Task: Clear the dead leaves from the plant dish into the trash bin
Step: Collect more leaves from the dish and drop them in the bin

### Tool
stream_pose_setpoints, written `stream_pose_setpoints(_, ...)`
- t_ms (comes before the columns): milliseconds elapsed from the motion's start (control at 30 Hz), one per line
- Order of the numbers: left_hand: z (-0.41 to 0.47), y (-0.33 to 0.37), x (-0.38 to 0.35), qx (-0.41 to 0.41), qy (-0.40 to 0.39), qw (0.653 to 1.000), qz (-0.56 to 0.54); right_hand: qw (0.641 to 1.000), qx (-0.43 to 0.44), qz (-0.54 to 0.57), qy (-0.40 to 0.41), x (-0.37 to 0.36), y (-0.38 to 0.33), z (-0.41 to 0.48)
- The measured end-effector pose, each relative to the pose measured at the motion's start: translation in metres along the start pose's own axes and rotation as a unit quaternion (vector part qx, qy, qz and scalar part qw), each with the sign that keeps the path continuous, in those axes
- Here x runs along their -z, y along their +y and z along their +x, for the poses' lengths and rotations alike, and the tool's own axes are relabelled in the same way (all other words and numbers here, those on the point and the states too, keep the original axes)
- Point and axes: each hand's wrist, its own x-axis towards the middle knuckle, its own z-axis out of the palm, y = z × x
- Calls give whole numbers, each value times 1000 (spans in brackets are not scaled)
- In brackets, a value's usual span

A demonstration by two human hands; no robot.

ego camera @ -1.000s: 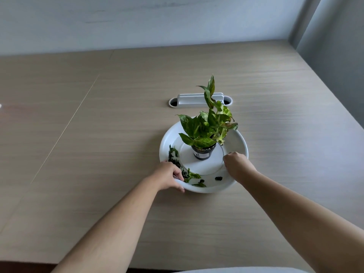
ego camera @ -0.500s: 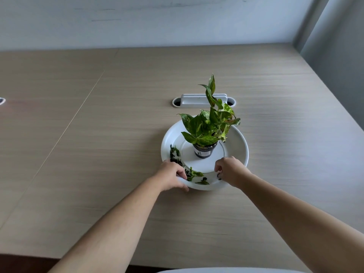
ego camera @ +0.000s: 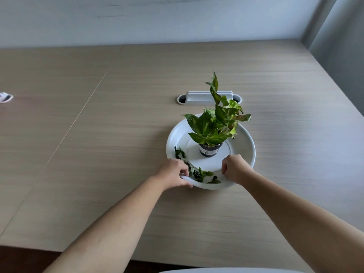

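A white round plant dish (ego camera: 247, 146) sits on the wooden table. In its middle stands a small black pot (ego camera: 209, 151) with a green leafy plant (ego camera: 215, 121). Dark dead leaves (ego camera: 198, 174) lie in the dish's near-left trough. My left hand (ego camera: 174, 175) grips the near-left rim, thumb against the rim and fingers beside the leaves. My right hand (ego camera: 234, 169) is curled into a fist over the near-right trough, fingertips down. Anything under those fingers is hidden. No trash bin is in view.
A grey cable box (ego camera: 208, 97) is set into the table just behind the dish. A small white object (ego camera: 5, 97) lies at the far left edge. A wall runs along the table's right side (ego camera: 338, 56). A pale rounded edge (ego camera: 226, 270) shows at the bottom.
My right hand slid left along the dish's near side and closed over the spot where a small dark bit lay. My left hand kept its hold on the rim.
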Motion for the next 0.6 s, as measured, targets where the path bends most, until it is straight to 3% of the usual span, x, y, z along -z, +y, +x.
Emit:
stream_pose_setpoints(133,-1,25,-21,-25,23,999,23,998,-13,62,32,8,1,-4)
stream_pose_setpoints(300,9,37,-24,-7,-2,1000,-21,997,-6,75,25,12,1,-6)
stream_pose_setpoints(433,16,34,-14,18,37,997,-62,998,17,54,-9,10,0,-9)
stream_pose_setpoints(600,26,44,-11,48,-18,999,-1,999,32,7,-6,10,2,-10)
